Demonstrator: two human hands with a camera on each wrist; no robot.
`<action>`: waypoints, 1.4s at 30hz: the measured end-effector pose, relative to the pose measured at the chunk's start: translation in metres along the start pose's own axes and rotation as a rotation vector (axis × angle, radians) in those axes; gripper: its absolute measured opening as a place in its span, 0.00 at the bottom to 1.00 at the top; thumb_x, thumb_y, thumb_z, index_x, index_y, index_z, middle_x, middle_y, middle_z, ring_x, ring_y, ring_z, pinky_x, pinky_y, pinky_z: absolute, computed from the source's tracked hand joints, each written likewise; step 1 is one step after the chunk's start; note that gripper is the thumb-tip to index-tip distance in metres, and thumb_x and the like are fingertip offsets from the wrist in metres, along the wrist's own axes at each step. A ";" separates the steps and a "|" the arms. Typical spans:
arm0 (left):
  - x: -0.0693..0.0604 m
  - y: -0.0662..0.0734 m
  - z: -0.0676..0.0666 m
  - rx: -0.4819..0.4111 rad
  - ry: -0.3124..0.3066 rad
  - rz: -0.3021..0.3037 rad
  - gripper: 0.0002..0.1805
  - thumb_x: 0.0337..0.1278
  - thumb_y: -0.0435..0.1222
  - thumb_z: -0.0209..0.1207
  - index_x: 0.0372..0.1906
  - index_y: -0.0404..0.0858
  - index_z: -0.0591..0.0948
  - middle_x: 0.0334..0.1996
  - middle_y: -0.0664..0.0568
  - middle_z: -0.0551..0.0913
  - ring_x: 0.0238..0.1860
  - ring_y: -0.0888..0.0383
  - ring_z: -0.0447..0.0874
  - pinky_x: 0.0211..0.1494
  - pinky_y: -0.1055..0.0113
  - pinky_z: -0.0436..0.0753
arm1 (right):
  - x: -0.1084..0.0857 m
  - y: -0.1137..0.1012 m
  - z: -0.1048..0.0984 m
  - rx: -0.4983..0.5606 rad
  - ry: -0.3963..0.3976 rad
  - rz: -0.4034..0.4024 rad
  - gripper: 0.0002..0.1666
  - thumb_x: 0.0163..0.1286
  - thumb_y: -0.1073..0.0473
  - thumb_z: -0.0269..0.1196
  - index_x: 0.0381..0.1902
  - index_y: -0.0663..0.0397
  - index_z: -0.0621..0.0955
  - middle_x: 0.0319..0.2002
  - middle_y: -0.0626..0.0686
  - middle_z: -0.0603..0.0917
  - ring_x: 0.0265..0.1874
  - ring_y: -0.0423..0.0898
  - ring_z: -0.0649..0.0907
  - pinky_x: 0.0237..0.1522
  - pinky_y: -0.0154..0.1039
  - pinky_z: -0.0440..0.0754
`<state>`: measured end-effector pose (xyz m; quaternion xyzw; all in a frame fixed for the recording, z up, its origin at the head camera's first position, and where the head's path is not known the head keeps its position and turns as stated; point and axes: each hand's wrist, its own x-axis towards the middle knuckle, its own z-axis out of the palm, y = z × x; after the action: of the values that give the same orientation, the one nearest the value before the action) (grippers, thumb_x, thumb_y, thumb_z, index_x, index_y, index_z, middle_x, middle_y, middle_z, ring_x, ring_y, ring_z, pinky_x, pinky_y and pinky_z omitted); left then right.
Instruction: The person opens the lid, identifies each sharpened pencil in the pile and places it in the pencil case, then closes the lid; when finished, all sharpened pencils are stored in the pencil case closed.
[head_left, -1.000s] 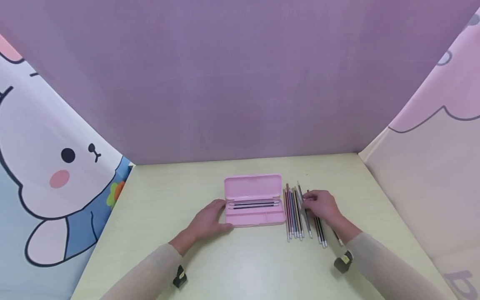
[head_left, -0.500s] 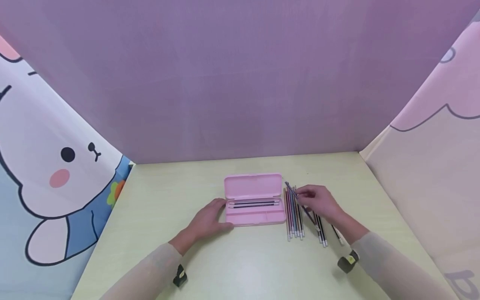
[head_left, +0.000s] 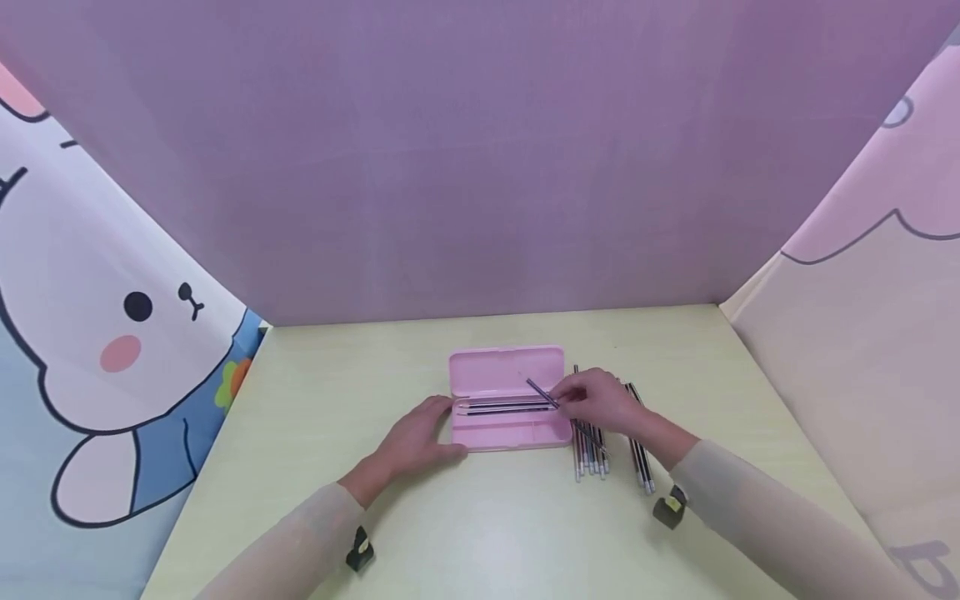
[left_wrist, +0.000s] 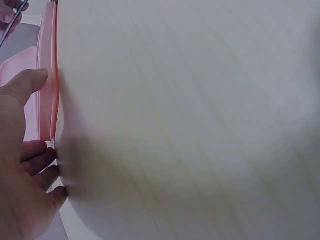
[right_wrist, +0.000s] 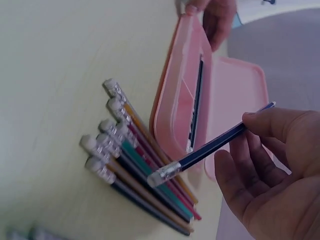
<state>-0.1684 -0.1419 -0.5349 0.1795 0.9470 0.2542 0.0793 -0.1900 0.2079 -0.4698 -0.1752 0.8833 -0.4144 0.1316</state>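
Note:
An open pink pencil case (head_left: 491, 433) lies on the table with its lid (head_left: 506, 372) folded back, and a few dark pencils (head_left: 502, 409) rest in its rear compartment. My left hand (head_left: 417, 439) holds the case's left end; in the left wrist view the thumb of that hand (left_wrist: 20, 120) presses the side wall. Over the case's right end, my right hand (head_left: 600, 402) pinches a dark blue pencil (right_wrist: 215, 144) between thumb and fingers, its white eraser end pointing toward the table pencils. Several coloured pencils (right_wrist: 145, 155) lie just right of the case.
A separate small group of dark pencils (head_left: 641, 454) lies on the table (head_left: 480, 533) to the right, beneath my right forearm. A purple panel (head_left: 480, 167) stands behind the table, with patterned cloths (head_left: 90, 333) at the sides.
My right hand has picked up the pencil from beside the bunch and carried it left to the case's right end. My left hand has stayed on the case.

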 end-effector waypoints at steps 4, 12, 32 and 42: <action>0.000 -0.001 0.001 -0.008 -0.002 0.004 0.50 0.51 0.59 0.71 0.76 0.41 0.68 0.73 0.48 0.72 0.72 0.46 0.72 0.74 0.46 0.74 | 0.014 -0.005 0.012 -0.072 -0.046 -0.056 0.11 0.63 0.67 0.71 0.44 0.53 0.90 0.40 0.47 0.91 0.36 0.40 0.84 0.42 0.36 0.85; 0.001 -0.002 0.003 -0.007 0.002 0.006 0.50 0.51 0.59 0.71 0.76 0.42 0.68 0.73 0.48 0.72 0.72 0.45 0.72 0.74 0.46 0.73 | 0.036 -0.020 0.033 -0.172 -0.094 -0.108 0.12 0.64 0.69 0.68 0.42 0.50 0.91 0.42 0.47 0.91 0.41 0.40 0.86 0.50 0.40 0.87; 0.006 -0.002 0.004 -0.022 0.001 0.021 0.49 0.51 0.59 0.71 0.76 0.42 0.68 0.73 0.48 0.72 0.72 0.46 0.72 0.75 0.47 0.73 | 0.055 -0.024 0.059 -0.375 -0.110 -0.128 0.10 0.66 0.68 0.69 0.43 0.51 0.91 0.44 0.50 0.91 0.49 0.47 0.87 0.58 0.44 0.86; 0.004 0.001 0.004 -0.031 0.000 0.003 0.50 0.50 0.59 0.72 0.76 0.42 0.68 0.73 0.48 0.72 0.72 0.45 0.72 0.75 0.47 0.73 | 0.058 -0.025 0.067 -0.321 -0.097 -0.094 0.13 0.67 0.68 0.67 0.46 0.51 0.90 0.47 0.48 0.90 0.50 0.46 0.86 0.58 0.43 0.85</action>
<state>-0.1714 -0.1379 -0.5380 0.1798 0.9427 0.2689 0.0815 -0.2117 0.1225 -0.4970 -0.2550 0.9216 -0.2646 0.1250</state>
